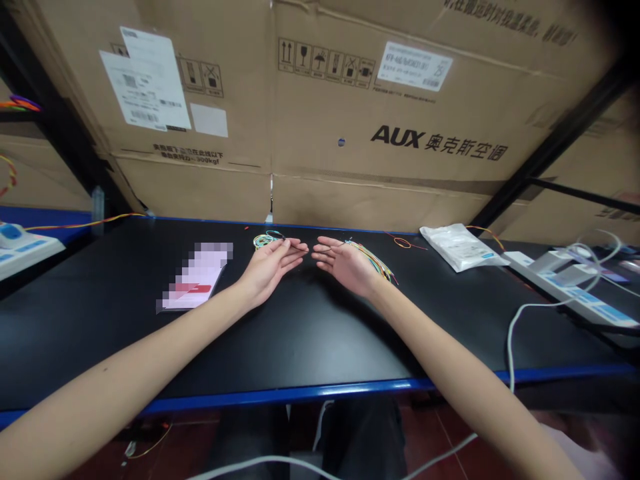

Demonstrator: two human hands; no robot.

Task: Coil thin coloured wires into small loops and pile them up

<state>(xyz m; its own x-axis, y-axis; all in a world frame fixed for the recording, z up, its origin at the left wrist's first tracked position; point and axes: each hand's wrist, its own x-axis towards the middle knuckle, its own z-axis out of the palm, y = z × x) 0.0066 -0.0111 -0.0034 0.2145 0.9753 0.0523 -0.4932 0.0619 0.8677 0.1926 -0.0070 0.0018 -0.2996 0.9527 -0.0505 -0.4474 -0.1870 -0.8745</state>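
Observation:
My left hand is over the black tabletop with its fingers stretched out and the palm turned inward. A small coil of thin coloured wires lies right behind it. Facing it across a narrow gap, my right hand also has its fingers extended. Beside and partly behind that hand is a bundle of thin multicoloured wires. Fine dark lines run by the fingertips of both hands; whether they are wires touching the fingers is unclear.
A phone with a lit, blurred screen lies left. Toward the right are a white plastic packet, a loose orange wire and a power strip with white cables. A large cardboard box stands behind the blue-edged table.

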